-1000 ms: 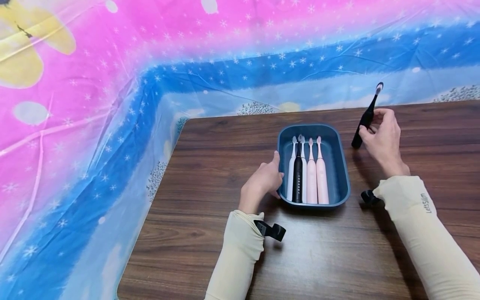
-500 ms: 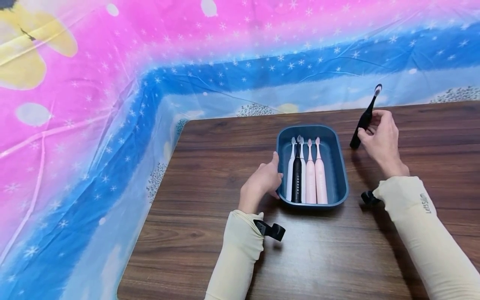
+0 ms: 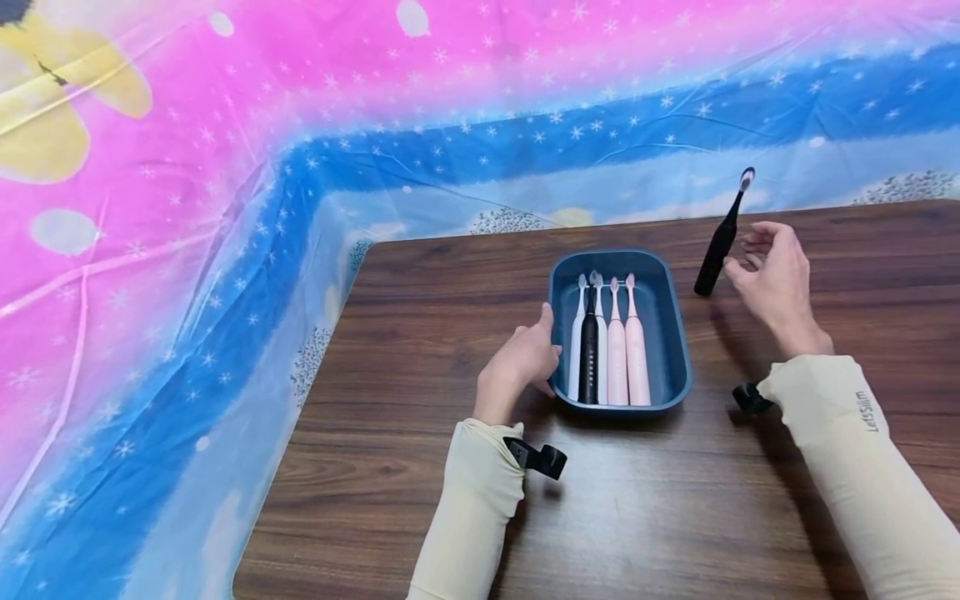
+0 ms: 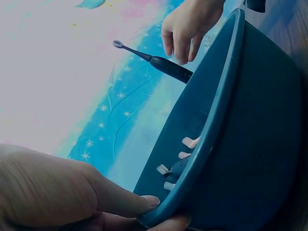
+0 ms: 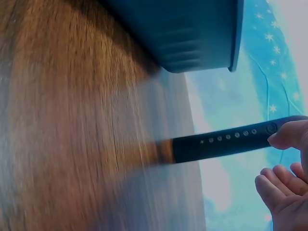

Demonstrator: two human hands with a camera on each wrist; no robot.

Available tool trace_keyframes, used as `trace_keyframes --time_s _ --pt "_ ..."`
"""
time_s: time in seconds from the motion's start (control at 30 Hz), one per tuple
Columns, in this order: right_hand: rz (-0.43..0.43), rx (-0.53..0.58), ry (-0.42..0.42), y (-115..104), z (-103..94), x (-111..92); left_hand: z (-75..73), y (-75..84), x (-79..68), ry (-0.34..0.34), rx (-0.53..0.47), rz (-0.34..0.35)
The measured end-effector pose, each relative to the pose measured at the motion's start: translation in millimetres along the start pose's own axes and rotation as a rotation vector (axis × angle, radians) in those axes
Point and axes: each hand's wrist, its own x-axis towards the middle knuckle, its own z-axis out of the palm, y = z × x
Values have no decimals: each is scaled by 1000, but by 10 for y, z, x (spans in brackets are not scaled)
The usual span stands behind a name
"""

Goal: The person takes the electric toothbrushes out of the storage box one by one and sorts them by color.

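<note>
My left hand point(image 3: 521, 360) grips the left wall of a dark blue plastic box point(image 3: 666, 350), its thumb over the rim in the left wrist view. Lying side by side inside are two white electric toothbrushes point(image 3: 576, 358), one black electric toothbrush point(image 3: 588, 367) and two pink electric toothbrushes point(image 3: 637, 362). Another black electric toothbrush point(image 3: 720, 250) stands upright on the table, right of the box, bristles at the top. Beside it is my right hand point(image 3: 776, 287), fingers spread off the handle. In the right wrist view the thumb point(image 5: 291, 134) overlaps the handle near its button.
The brown wood-grain table point(image 3: 405, 350) has its far edge behind the box and its left edge slanting toward me. A pink and blue patterned cloth point(image 3: 450, 100) hangs behind it. Small black cameras point(image 3: 536, 458) are strapped at both wrists.
The right hand has let go of the standing black toothbrush and moved slightly right, its fingers opening. The left hand keeps its hold on the box. The view has shifted slightly.
</note>
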Motion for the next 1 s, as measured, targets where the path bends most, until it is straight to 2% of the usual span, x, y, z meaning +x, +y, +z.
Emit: trace_keyframes --time_s 0.2,0.6,1.0 --pt "3 -5 -21 29 -91 -18 -3 1 6 -5 -5 -1" --pt "23 -1 -27 -68 -286 -128 -3 2 6 -12 -8 5" --pt "-21 26 -63 -201 -291 -311 -5 7 17 -14 1 -4"
